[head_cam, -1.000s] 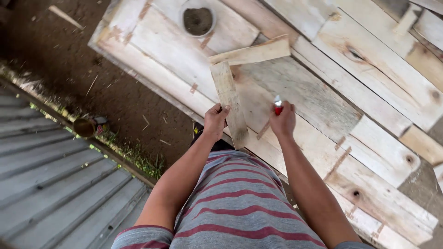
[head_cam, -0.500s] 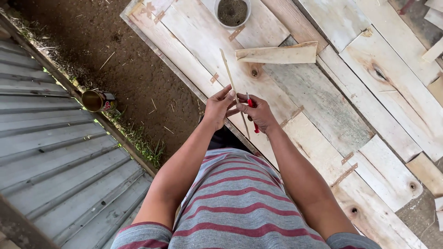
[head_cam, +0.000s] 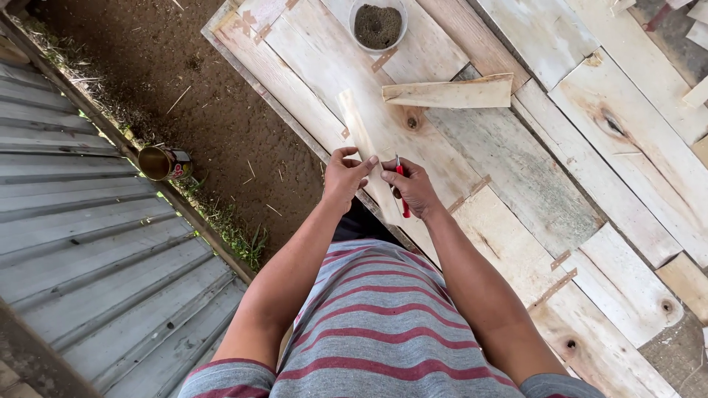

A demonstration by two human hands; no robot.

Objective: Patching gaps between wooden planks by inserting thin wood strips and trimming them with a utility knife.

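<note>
- Work surface: platform of pale wooden planks [head_cam: 560,169], rough and weathered, with knots, grey patches and small rusty metal strips across some joints.
- On the planks near the top edge: a round white bowl [head_cam: 377,26] holding dark, grainy material.
- Just below the bowl: a loose wedge-shaped offcut of wood [head_cam: 450,93], lying flat.
- Left of the platform: bare brown dirt ground [head_cam: 184,81] with scattered straw bits.
- Far left: corrugated metal sheet [head_cam: 88,243], grey, running diagonally; thin strip of grass [head_cam: 228,228] along its edge.
- An open tin can [head_cam: 164,163] sits at that edge.
- Light: daylight, outdoors, soft shadows.
</note>
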